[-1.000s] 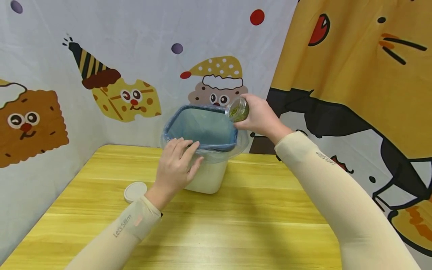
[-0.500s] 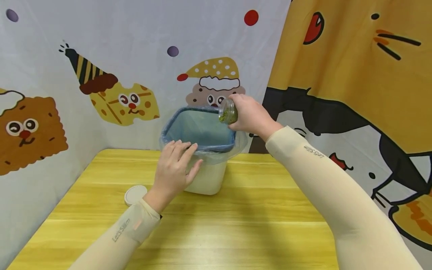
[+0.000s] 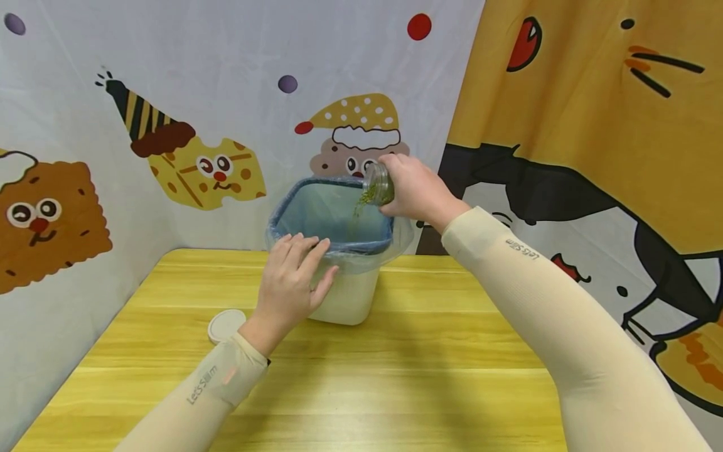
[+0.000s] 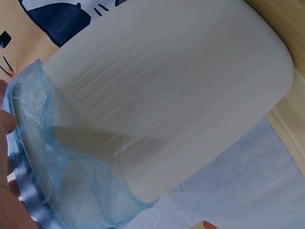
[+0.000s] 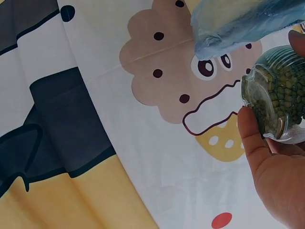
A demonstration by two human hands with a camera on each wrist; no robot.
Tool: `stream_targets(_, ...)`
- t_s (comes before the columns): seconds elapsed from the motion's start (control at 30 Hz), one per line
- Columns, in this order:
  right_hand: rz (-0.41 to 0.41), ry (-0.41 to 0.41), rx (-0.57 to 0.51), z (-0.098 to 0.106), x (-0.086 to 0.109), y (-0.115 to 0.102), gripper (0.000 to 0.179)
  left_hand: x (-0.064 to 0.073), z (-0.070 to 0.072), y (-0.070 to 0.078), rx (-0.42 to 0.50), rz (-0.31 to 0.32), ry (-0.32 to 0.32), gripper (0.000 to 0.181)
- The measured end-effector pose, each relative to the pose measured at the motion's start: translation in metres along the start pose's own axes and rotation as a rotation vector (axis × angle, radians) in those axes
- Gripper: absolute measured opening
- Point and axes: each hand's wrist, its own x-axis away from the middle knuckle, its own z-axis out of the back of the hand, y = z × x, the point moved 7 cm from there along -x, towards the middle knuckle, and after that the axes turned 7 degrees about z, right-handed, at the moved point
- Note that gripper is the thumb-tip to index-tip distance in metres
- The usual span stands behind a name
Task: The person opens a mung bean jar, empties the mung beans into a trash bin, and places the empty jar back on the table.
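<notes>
My right hand (image 3: pixel 415 188) grips a clear glass jar (image 3: pixel 380 183) by its base, tilted with its mouth over the bin. Small green mung beans (image 3: pixel 364 199) spill from the mouth in a thin stream. The right wrist view shows more beans inside the jar (image 5: pixel 286 90). Below stands a white trash bin (image 3: pixel 347 298), lined with a blue plastic bag (image 3: pixel 333 216) folded over its rim. My left hand (image 3: pixel 290 276) rests with fairly straight fingers on the near rim, thumb apart. In the left wrist view, fingers (image 4: pixel 7 121) touch the bagged rim.
A round white lid (image 3: pixel 226 325) lies on the wooden table (image 3: pixel 361 389), left of the bin and beside my left wrist. A cartoon-printed curtain (image 3: pixel 226 37) hangs close behind the bin, and a yellow printed curtain (image 3: pixel 565 113) is on the right.
The jar has moved left over the bin and tipped further. Beans now fall from it, where none were falling before. My left hand stays on the rim.
</notes>
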Motion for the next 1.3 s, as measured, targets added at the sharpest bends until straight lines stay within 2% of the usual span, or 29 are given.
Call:
stream_targets(0.47, 0.002, -0.011, 0.045, -0.0005, -0.0014, -0.0014, 0.095, 0.0011, -0.0004, -0.0014, -0.018, 0.006, -0.026, 0.045)
stream_targets(1.3, 0.011, -0.018, 0.096, 0.0056, -0.0013, -0.001, 0.095, 0.0019, 0.0004, -0.0011, -0.022, 0.0, -0.013, 0.044)
